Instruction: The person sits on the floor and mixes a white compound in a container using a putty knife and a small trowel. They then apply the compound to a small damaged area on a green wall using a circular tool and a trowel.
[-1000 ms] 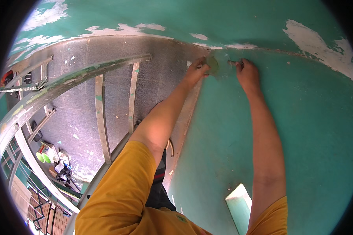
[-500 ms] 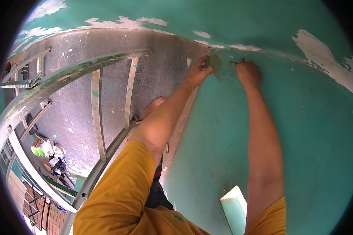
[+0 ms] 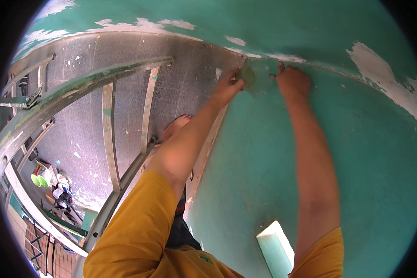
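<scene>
Greenish rounded piece (image 3: pixel 249 77), thin-looking, shows at one o'clock from the view's middle, against the green painted surface (image 3: pixel 255 153) near its top left corner. Nearest is the yellow shirt (image 3: pixel 125 227), around six to seven o'clock, with bare forearms reaching upward from its sleeves. Farther off, between twelve and one, the left hand (image 3: pixel 228 88) has thumb and fingers bent toward each other beside the piece's left edge; I cannot tell whether they pinch it. At two o'clock the right hand (image 3: pixel 294 83) lies close to the same surface, fingers curled, thumb raised; I cannot tell whether it grips anything. Past the hands, a rough white patch (image 3: pixel 380 69) marks the upper green surface at two o'clock. A ladder-like metal frame (image 3: pixel 78 90), its paint flaked, curves between nine and eleven. Farthest, beyond its bars, a grey speckled surface (image 3: pixel 83 129) spreads, with mixed clutter (image 3: pixel 62 192) toward eight o'clock.
</scene>
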`<action>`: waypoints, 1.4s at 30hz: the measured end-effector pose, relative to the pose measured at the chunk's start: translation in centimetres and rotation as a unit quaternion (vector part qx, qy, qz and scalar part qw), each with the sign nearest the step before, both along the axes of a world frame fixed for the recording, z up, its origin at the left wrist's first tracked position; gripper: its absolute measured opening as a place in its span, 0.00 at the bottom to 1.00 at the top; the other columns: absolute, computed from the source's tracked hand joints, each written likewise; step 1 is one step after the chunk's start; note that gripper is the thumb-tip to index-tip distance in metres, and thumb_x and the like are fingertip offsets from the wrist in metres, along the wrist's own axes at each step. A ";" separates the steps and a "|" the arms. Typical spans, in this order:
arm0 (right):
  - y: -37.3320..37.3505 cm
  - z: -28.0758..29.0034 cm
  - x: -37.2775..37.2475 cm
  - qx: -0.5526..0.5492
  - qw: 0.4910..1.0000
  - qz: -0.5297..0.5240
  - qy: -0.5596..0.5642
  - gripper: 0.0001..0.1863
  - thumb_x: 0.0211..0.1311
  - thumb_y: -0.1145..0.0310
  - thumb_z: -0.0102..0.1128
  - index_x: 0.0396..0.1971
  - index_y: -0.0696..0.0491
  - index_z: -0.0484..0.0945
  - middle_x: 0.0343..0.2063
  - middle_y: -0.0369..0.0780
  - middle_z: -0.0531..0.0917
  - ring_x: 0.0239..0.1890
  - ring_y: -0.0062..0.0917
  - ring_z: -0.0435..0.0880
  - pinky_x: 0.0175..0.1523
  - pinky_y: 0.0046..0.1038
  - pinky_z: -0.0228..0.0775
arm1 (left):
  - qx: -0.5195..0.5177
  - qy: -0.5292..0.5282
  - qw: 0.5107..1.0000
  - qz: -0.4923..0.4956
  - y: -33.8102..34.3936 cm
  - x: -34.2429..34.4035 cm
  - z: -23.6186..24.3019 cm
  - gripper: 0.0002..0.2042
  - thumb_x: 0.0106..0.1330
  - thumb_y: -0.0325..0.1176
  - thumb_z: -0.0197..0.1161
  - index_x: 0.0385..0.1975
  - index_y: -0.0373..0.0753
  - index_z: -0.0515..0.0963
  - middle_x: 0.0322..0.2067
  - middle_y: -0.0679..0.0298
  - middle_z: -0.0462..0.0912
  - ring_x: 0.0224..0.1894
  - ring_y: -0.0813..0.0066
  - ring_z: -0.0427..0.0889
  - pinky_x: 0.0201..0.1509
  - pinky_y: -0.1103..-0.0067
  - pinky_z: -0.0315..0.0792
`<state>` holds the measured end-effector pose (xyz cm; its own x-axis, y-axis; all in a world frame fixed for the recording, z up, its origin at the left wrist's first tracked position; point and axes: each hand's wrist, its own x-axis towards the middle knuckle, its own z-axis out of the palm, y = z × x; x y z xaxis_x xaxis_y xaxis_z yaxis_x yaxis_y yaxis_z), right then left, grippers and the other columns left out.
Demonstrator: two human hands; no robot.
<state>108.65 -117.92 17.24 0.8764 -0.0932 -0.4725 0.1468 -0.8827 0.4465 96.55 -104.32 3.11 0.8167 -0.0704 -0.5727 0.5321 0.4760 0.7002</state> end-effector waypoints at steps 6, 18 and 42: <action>0.5 -1.1 -1.1 -0.035 0.999 -0.014 -0.018 0.32 0.72 0.40 0.37 0.33 0.48 0.86 0.34 0.41 0.87 0.38 0.36 0.87 0.43 0.39 0.78 | -0.007 0.001 1.000 -0.007 -0.1 -0.8 -0.6 0.36 0.60 0.39 0.64 0.68 0.30 0.61 0.61 0.48 0.70 0.55 0.61 0.80 0.53 0.74 0.78; -4.7 -3.3 0.0 0.120 0.923 0.347 -0.112 0.29 0.75 0.48 0.41 0.20 0.52 0.80 0.26 0.41 0.84 0.27 0.37 0.84 0.34 0.37 0.78 | -0.045 -0.002 0.999 -0.019 -0.7 -0.2 -0.9 0.35 0.64 0.39 0.61 0.69 0.30 0.59 0.64 0.48 0.65 0.61 0.61 0.74 0.58 0.71 0.79; -3.3 2.1 -0.4 0.100 0.964 0.215 0.121 0.15 0.76 0.59 0.44 0.49 0.55 0.69 0.46 0.46 0.79 0.47 0.46 0.80 0.50 0.47 0.73 | -0.024 0.017 1.000 0.004 -1.1 1.2 -0.7 0.38 0.56 0.43 0.67 0.67 0.33 0.64 0.61 0.47 0.69 0.54 0.60 0.81 0.52 0.75 0.79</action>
<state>108.21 -121.19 19.29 0.6752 0.3681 -0.6392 0.5971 -0.7816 0.1806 97.78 -105.44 2.44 0.7972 -0.0909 -0.5969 0.5512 0.5130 0.6580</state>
